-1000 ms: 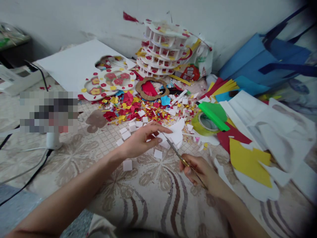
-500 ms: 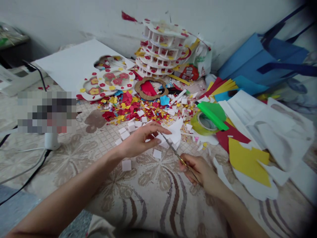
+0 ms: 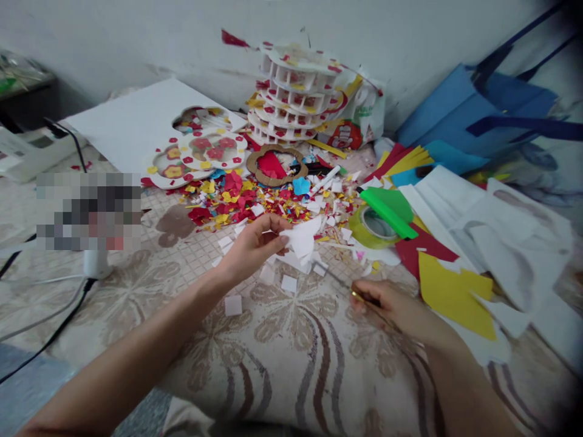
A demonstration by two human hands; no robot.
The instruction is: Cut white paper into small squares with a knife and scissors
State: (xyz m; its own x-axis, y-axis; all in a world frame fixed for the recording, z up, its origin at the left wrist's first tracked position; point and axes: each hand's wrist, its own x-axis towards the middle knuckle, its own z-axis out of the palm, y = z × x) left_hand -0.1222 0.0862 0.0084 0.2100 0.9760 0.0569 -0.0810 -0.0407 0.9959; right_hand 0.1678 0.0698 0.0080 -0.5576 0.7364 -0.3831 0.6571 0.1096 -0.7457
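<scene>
Between the thumb and fingers of my left hand (image 3: pixel 257 249) is a cut piece of white paper or thin board (image 3: pixel 304 238), its pointed end up to the right. Closed around a slim metal tool (image 3: pixel 334 276), silver at the front and gold-coloured nearer the grip, is my right hand (image 3: pixel 387 306). The tool's rear end is hidden by the hand, so its exact kind is unclear. Its tip lies just below and right of the white piece. Small white squares (image 3: pixel 288 283) lie on the patterned tablecloth (image 3: pixel 282 346) below my left hand.
Behind is a heap of colourful paper scraps (image 3: pixel 237 197), a cardboard ring (image 3: pixel 252 170) and a tiered white model (image 3: pixel 291 73). On the right lie a tape roll (image 3: pixel 359 227), a green tool (image 3: pixel 389 212), yellow sheet (image 3: pixel 450 291) and blue bag (image 3: pixel 437 103). Cables (image 3: pixel 50 349) run along the left.
The tool in my right hand has moved right and down, away from my left fingertips. My left hand has lifted the white piece slightly, and its fingers have closed on it.
</scene>
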